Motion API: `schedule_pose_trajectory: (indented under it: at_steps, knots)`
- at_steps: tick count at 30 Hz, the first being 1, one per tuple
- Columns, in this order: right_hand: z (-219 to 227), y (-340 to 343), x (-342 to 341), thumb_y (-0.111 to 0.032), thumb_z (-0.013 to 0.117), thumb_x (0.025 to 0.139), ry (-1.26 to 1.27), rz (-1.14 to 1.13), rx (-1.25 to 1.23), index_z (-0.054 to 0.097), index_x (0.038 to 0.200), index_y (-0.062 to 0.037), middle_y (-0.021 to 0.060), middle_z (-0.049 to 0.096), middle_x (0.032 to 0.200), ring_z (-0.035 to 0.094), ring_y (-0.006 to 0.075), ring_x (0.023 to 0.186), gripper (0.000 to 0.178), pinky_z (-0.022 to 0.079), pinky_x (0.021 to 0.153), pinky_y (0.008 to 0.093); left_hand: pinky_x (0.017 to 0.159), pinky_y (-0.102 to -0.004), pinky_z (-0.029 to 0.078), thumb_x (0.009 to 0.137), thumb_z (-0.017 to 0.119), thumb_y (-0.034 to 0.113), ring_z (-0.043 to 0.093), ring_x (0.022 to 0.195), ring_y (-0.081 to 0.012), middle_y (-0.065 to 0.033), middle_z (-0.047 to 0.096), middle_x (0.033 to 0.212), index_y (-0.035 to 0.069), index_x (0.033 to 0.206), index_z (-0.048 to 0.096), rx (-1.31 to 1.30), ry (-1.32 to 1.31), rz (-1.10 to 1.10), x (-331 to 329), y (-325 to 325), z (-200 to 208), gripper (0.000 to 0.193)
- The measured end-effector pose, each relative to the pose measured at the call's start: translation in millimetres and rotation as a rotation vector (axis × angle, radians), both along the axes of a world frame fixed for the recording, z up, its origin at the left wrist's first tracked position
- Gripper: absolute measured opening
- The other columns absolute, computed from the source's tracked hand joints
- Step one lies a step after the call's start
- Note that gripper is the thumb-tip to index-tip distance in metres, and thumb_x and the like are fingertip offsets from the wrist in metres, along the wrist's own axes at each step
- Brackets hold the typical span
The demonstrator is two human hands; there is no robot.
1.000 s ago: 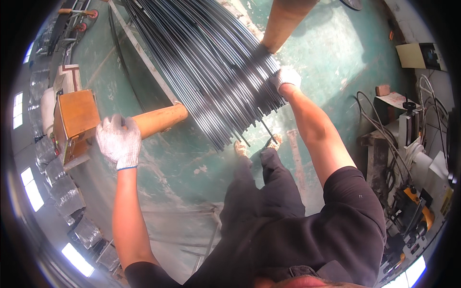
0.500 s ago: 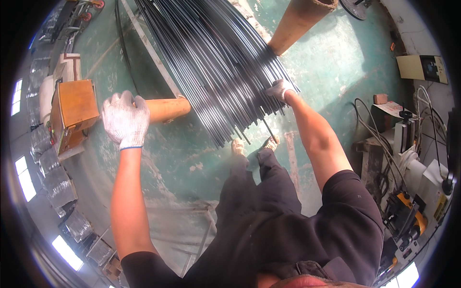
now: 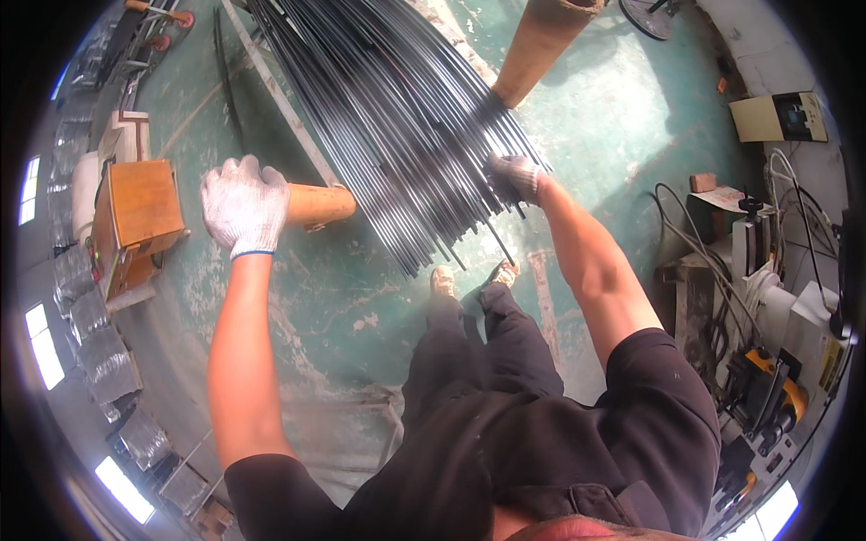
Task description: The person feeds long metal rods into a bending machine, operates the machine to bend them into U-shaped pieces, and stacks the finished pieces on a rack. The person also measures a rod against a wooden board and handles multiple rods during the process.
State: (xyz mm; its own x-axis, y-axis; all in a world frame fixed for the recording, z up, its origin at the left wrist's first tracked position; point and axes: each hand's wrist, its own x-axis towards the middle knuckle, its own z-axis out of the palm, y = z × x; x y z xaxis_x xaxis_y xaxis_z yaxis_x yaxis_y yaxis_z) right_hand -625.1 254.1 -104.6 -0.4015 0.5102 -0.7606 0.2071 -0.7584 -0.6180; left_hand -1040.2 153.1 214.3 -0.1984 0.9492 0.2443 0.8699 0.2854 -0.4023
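- Rods (image 3: 397, 135), dark and slender, lie in a broad bundle under and left of our right hand (image 3: 517, 176), running ahead of it and away leftward.
- Right hand, gloved: fingers bent down at the rods near their close ends. Underside hidden; we cannot tell whether it pinches any or only presses.
- Left hand (image 3: 244, 207), gloved, palm down at the near end of an orange-brown post (image 3: 320, 206); fingers look folded over it, though we cannot tell how firmly.
- Handling, our judgement: a flat, even touch across several rods should serve better than a hard pinch on one; the left hand's rest on the post should help us balance while leaning.
- Edges: rod ends finish unevenly, bodyward of our right hand. One rod juts farthest, close to a shoe (image 3: 510, 273); worth minding toes and fingertips there.
- Second post (image 3: 546, 45) stands just ahead of our right hand, beside the bundle, likely limiting reach that way.
- Room: green floor (image 3: 613, 153) shows right of our right hand, with looped cables (image 3: 686, 225) well beyond; wooden box (image 3: 142, 203) sits near our left hand, on its outer side.
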Motion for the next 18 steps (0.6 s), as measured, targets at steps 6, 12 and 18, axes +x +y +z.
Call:
schedule_pose_trajectory:
  at_steps: [6, 12, 18]
  knots:
    - [71, -48, -26, -0.069, 0.065, 0.100, -0.490, 0.343, 0.277, 0.077, 0.103, 0.0017, 0.0080, 0.065, 0.071, 0.062, 0.0218, 0.058, 0.072, 0.048, 0.051, 0.0450, 0.102, -0.0498, 0.056, 0.094, 0.066, 0.033, 0.071, 0.107, -0.0379, -0.0155, 0.078, 0.106, 0.010, 0.092, 0.079, -0.004, 0.056, -0.014, -1, -1, 5, 0.026]
    - [100, -262, 62, -0.049, 0.073, 0.101, -0.711, 0.385, 0.405, 0.072, 0.131, 0.0070, 0.0371, 0.076, 0.117, 0.075, 0.0495, 0.118, 0.064, 0.059, 0.100, 0.0524, 0.096, -0.0470, 0.054, 0.087, 0.072, 0.029, 0.069, 0.094, -0.0349, -0.0123, 0.072, 0.088, 0.012, 0.082, 0.072, 0.114, 0.011, -0.368, 5, -15, -6, 0.018]
    - [162, -525, 179, -0.049, 0.074, 0.096, -0.934, 0.372, 0.028, 0.081, 0.117, -0.0031, 0.0317, 0.077, 0.109, 0.075, 0.0474, 0.113, 0.051, 0.059, 0.093, 0.0543, 0.093, -0.0484, 0.060, 0.092, 0.077, 0.027, 0.075, 0.103, -0.0416, -0.0215, 0.078, 0.104, 0.003, 0.107, 0.079, -0.125, -1.191, -0.321, 113, -96, -166, 0.028]
